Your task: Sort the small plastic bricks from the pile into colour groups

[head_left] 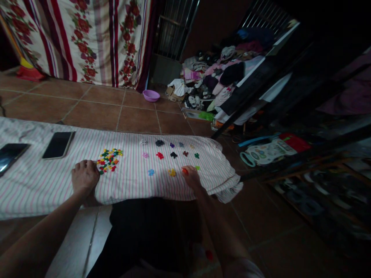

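My right hand [191, 177] is low over the striped cloth, its fingers closed around small orange pieces [184, 171]. Just left of it lies a small yellow cluster [172, 172], and a lime green bit [197, 168] shows to its right. My left hand [84, 176] rests on the cloth with curled fingers; whatever may be inside is hidden. Beside it spreads a mixed pile of small red, yellow, green and white pieces [110, 159]. Small single-colour clusters form rows, among them light blue [151, 172], red [159, 155], black [173, 155] and pink [145, 155].
Two phones [58, 145] lie on the left of the striped cloth [127, 185]. Beyond it, a purple basin [151, 95] stands on the tiled floor near heaped clothes [214, 73]. A dark metal post [232, 116] slants along the right.
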Action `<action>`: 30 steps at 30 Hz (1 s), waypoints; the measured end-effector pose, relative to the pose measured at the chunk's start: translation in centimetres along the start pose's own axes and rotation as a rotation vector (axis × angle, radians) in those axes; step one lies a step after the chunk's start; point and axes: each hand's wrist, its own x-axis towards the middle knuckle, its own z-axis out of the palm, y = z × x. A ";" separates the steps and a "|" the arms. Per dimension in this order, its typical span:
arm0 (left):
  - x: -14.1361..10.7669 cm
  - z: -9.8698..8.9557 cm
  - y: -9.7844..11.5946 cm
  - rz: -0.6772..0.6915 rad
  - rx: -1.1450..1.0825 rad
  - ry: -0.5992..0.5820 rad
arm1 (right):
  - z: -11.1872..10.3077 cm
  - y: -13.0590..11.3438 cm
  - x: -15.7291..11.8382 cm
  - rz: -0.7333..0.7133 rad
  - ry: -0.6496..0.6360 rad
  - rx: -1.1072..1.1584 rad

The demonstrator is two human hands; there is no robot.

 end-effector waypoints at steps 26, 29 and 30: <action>0.4 0.8 -0.4 0.020 0.088 -0.002 | -0.4 -3.6 2.3 -0.075 0.142 0.105; 0.4 1.1 -0.5 0.022 0.091 0.002 | 0.5 -8.1 3.6 -0.156 0.163 0.247; 0.5 1.2 -0.5 0.022 0.091 0.005 | 1.1 -10.0 3.8 -0.192 0.151 0.294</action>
